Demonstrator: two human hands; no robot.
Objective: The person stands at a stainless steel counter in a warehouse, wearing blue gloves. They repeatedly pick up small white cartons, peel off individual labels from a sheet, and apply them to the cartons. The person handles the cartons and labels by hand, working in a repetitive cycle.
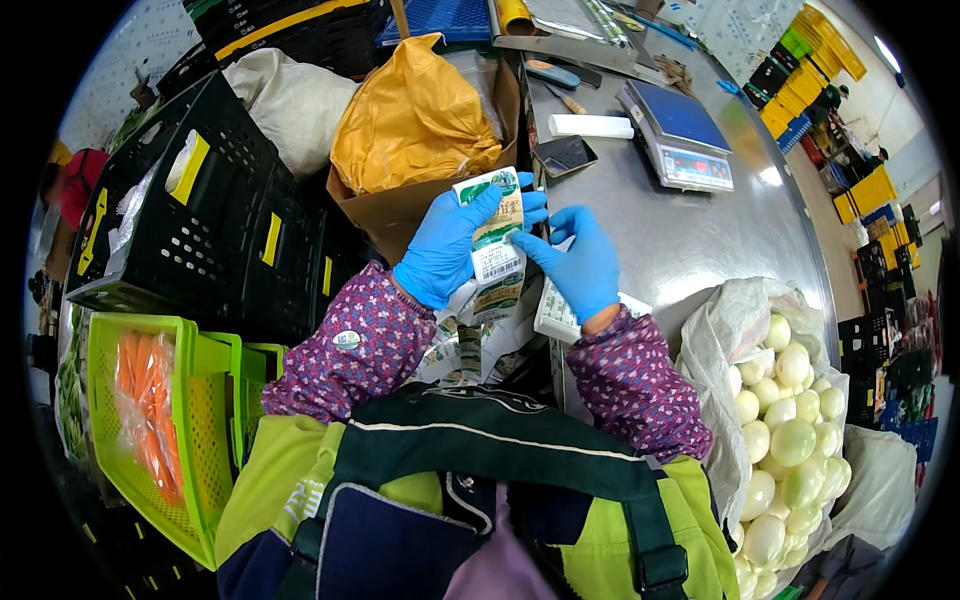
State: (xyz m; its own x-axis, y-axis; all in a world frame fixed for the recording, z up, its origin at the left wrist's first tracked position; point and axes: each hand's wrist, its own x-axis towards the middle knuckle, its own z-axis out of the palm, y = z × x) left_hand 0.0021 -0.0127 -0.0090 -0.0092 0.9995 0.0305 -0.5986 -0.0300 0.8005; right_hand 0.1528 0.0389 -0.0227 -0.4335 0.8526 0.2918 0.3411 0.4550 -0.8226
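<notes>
In front of my chest, a strip of green and white printed labels (499, 228) with barcodes is held up. My left hand (440, 248), in a blue glove, grips the strip from the left, thumb on its face and fingers behind it. My right hand (582, 262), gloved the same way, pinches the strip's right edge with thumb and finger. More of the strip hangs below, above a loose heap of label paper (465, 345). Beneath my right wrist lies another white printed label sheet (555, 314), partly hidden by the hand.
A steel table (655, 240) carries a digital scale (680, 135), a white roll (590, 126) and a small black tray (565, 156). Peeled onions (790, 445) fill a sack at right. Black crates (175, 200), a green crate of bagged carrots (148, 400) and a yellow bag (412, 120) stand left.
</notes>
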